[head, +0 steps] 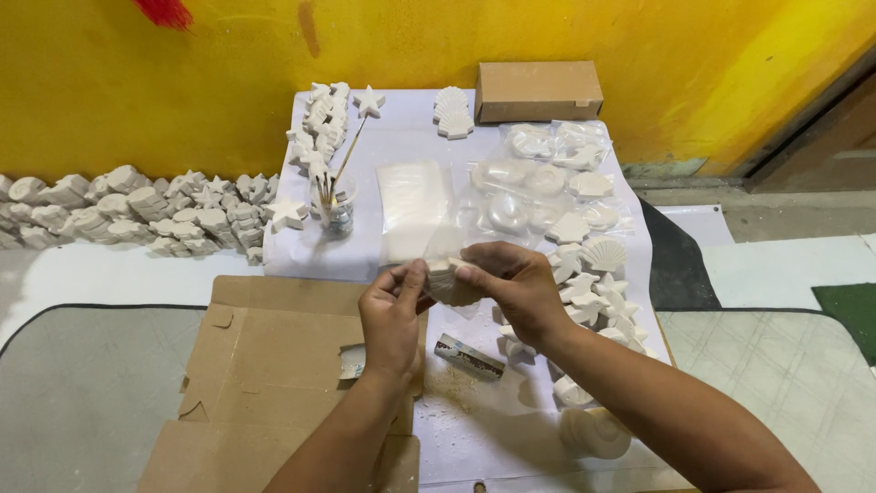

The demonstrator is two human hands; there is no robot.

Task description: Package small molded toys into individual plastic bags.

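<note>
One cardboard box (538,90), one glass jar (336,212)

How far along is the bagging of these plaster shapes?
Done: several bagged pieces lie near the box. In hand: left hand and right hand hold a shell at a clear bag. Left: loose stars and shells beside them, plus rows along the wall, all unbagged.

This looks like a small home craft workshop, set up on the floor against a yellow wall (547,36). Along the foot of that wall lie rows of white plaster casts (137,215), stars and shells. Near it stand a jar of brushes (336,205) and a cardboard box (537,89) on a white sheet (401,137).
</note>
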